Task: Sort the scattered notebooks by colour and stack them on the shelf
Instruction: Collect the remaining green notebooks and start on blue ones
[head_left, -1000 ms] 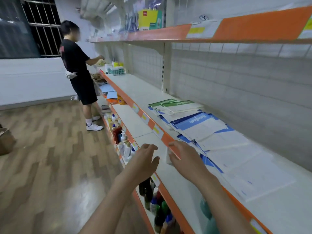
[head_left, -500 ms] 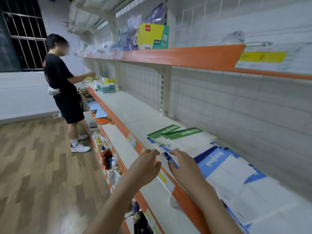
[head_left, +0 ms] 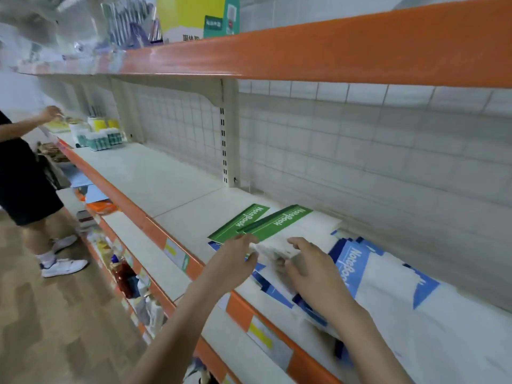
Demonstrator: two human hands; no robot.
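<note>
Two green-banded notebooks [head_left: 279, 220] lie overlapped on the white shelf [head_left: 155, 176], one [head_left: 239, 223] further left. Several blue-banded notebooks [head_left: 352, 267] spread to the right along the shelf, partly under the green ones. My left hand [head_left: 235, 256] reaches over the near edge of the green notebooks, fingers relaxed, touching or just above them. My right hand [head_left: 310, 264] hovers with curved fingers over the white cover of the nearer green notebook. Motion blur hides whether either hand grips anything.
An orange shelf lip [head_left: 155, 225] with price tags runs along the front. An upper orange shelf [head_left: 332, 48] overhangs with a yellow-green box [head_left: 194, 18]. Another person [head_left: 25, 173] stands at the left. Bottles [head_left: 127, 275] fill the lower shelf.
Both hands have moved forward from the shelf's front edge onto the green notebooks. The view has swung up and closer to the shelf.
</note>
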